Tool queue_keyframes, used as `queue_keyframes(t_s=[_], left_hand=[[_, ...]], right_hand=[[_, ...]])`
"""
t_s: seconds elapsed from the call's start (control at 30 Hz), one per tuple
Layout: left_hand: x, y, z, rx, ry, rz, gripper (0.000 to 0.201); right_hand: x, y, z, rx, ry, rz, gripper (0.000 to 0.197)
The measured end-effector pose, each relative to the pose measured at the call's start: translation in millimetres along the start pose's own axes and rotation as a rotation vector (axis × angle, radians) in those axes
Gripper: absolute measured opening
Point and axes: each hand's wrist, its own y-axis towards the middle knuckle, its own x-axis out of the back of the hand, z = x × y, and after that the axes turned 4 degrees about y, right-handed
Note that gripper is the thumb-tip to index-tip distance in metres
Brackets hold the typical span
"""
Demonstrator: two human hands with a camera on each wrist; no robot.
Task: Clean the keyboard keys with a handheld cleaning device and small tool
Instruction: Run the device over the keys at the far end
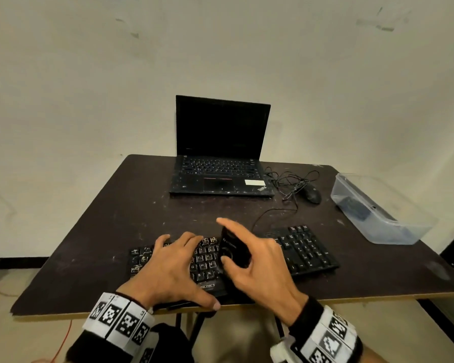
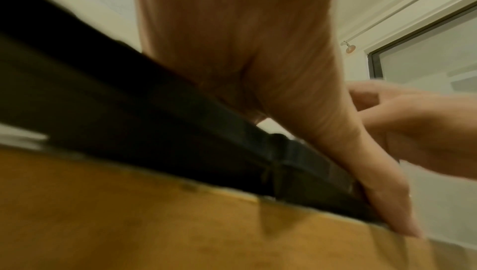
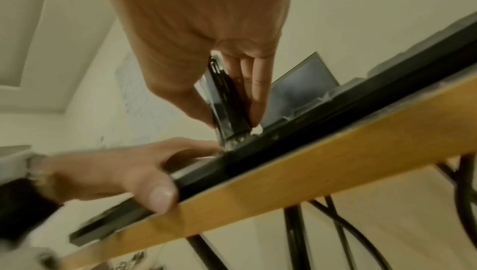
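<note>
The keyboard (image 1: 207, 263) lies flat at the near edge of the worktop (image 1: 102, 231), its front rim just over the lip. It looks stiff but light enough to skate, so it wants pinning at the frame, not the keys. The left hand (image 1: 168, 268) does that, fingers spread flat over the keyboard's left half, thumb against the front rim, grasping nothing. The right hand (image 1: 257, 260) grips the cleaning device (image 1: 232, 251) upright over the keyboard's middle, nozzle down on the keys; smooth and small, best held round the body. Beyond the keyboard stand a laptop (image 1: 220, 153), mouse (image 1: 311, 193) and clear tub (image 1: 378, 208)
</note>
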Motion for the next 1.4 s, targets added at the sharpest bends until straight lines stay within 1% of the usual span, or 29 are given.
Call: queue_keyframes(t_s=[0.07,0.17,0.23,0.37,0.47,0.57,0.63,0.67,0.73,0.87,0.9,0.97,1.07,1.13,1.17,1.23,1.3,1.33,1.4], left_hand=[[-2,0,0,0.009,-0.003,-0.006,0.153],[-3,-1,0,0.0,-0.009,-0.031,0.148],[-3,-1,-1,-0.012,-0.016,-0.051,0.143],[-3,-1,2,0.01,-0.021,-0.022,0.15],[-1,-1,0,0.007,-0.023,-0.011,0.15],[-1,-1,-1,0.004,-0.014,-0.032,0.146],[-1,-2,-1,0.008,-0.01,-0.027,0.146],[-2,-2,-1,0.008,-0.011,-0.021,0.147],[-2,-2,0,0.014,-0.012,-0.025,0.149],[-1,-3,-2,-0.001,-0.002,-0.041,0.145],[-1,-3,-2,-0.001,-0.005,-0.043,0.144],[-1,-4,-2,0.001,0.001,-0.034,0.147],[-2,-3,-1,-0.001,0.004,-0.014,0.154],[-2,-3,0,-0.003,-0.005,-0.016,0.151],[-2,-3,0,-0.005,-0.009,-0.02,0.15],[-1,-5,-2,-0.006,-0.009,-0.018,0.147],[0,-5,-3,-0.005,-0.009,-0.012,0.144],[0,-5,-3,-0.008,-0.008,-0.015,0.144],[0,-4,-2,-0.008,-0.015,-0.019,0.143]], right_hand=[[-3,5,-3,-0.038,-0.01,-0.065,0.078],[-12,-10,10,-0.037,-0.003,-0.022,0.078],[-15,-20,15,-0.003,-0.034,-0.038,0.079],[-21,2,2,-0.044,-0.067,-0.135,0.077],[-14,-1,3,-0.071,-0.017,-0.083,0.076],[-4,-21,11,-0.012,0.045,0.0,0.074],[-4,-10,1,0.018,0.018,-0.015,0.074],[-5,1,-5,0.008,0.0,-0.035,0.074],[-5,14,-8,-0.019,0.009,-0.028,0.073],[3,-4,2,0.04,0.052,0.074,0.067],[4,0,1,0.05,0.037,0.071,0.066],[5,19,-7,0.025,0.004,0.035,0.067],[11,26,-9,-0.004,0.028,0.085,0.067],[16,14,-4,0.018,0.083,0.166,0.065],[17,12,-4,0.024,0.083,0.184,0.065],[18,25,-12,-0.024,0.051,0.15,0.065],[19,34,-16,-0.056,0.045,0.149,0.065],[21,35,-14,-0.038,0.066,0.18,0.064],[27,28,-8,0.019,0.131,0.303,0.06]])
